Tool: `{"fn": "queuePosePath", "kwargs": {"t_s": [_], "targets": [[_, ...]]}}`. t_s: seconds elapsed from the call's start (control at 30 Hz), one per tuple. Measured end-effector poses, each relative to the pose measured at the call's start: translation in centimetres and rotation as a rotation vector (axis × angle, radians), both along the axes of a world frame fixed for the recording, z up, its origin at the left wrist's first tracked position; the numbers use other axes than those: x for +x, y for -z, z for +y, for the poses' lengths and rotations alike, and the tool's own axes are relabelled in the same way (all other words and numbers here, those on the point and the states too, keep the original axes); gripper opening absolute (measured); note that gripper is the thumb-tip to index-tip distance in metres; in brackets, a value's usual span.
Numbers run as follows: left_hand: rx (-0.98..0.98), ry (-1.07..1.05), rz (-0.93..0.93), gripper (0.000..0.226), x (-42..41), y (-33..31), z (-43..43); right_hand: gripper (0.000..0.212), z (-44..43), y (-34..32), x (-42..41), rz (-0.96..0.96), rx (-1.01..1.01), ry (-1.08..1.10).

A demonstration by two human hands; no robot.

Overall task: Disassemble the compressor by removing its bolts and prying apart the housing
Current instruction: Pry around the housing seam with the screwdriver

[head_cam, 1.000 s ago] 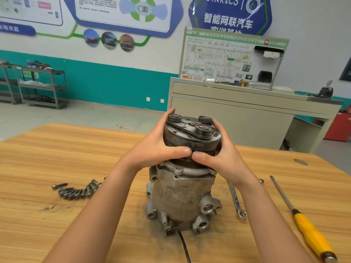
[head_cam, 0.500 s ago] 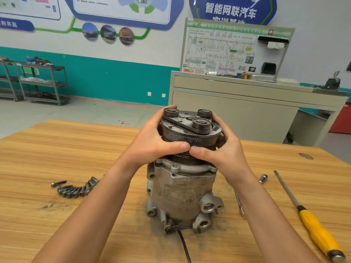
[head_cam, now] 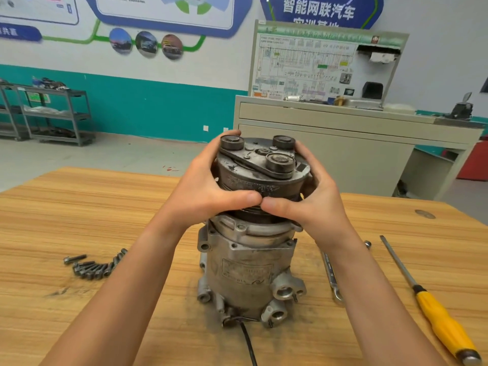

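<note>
Grey, grimy cast metal: that's the compressor [head_cam: 248, 260], standing on end mid-desk [head_cam: 79, 207] with the pulley end [head_cam: 261, 170] up. Honestly, barely anything moved in the last second. Left hand [head_cam: 208, 191] and right hand [head_cam: 311, 202] still wrap that pulley end, fingers [head_cam: 232, 133] curled round its rim and thumbs meeting at the near side, and it still sits on the housing. I'd guess it's stuck, so prying comes next. Bolts [head_cam: 92, 268] are piled at the left; the wrench [head_cam: 331, 276] and yellow screwdriver [head_cam: 435, 313] lie at the right. Readable: 智能网联汽车 on the blue wall sign [head_cam: 319, 10]. The housing's label is too blurred.
</note>
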State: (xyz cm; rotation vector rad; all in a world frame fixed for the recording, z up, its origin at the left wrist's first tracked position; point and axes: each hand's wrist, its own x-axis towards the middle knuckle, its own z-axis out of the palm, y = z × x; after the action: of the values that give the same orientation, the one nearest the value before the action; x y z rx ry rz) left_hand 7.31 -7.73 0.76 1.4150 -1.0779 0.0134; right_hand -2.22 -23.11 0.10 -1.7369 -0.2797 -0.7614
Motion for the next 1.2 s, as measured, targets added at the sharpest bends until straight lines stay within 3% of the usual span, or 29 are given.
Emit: {"fn": "queuePosePath", "kwargs": {"t_s": [0.2, 0.37, 0.5, 0.97, 1.13, 1.2], "targets": [[0.018, 0.026, 0.055, 0.09, 0.8, -0.2, -0.5, 0.068, -0.1, -0.3, 0.3, 0.038, 0.048, 0.02], [0.034, 0.035, 0.074, 0.067, 1.6, -2.2, -1.0, 0.092, 0.1, -2.5, 0.8, 0.094, 0.106, 0.053], [0.025, 0.046, 0.134, 0.052, 2.0, -2.3, -1.4, 0.086, 0.3, -3.6, 1.3, 0.163, 0.154, 0.08], [-0.013, 0.038, 0.073, 0.056, -1.1, -3.7, 4.5, 0.065, 5.2, -5.2, -1.6, 0.137, 0.107, 0.011], [-0.041, 0.0, 0.089, 0.087, -3.5, -2.9, 9.0, 0.075, 9.6, -4.9, -3.0, 0.202, 0.114, -0.044], [-0.037, -0.01, 0.109, 0.087, -4.2, -2.1, 10.8, 0.073, 11.2, -4.0, -3.3, 0.224, 0.129, -0.057]]}}
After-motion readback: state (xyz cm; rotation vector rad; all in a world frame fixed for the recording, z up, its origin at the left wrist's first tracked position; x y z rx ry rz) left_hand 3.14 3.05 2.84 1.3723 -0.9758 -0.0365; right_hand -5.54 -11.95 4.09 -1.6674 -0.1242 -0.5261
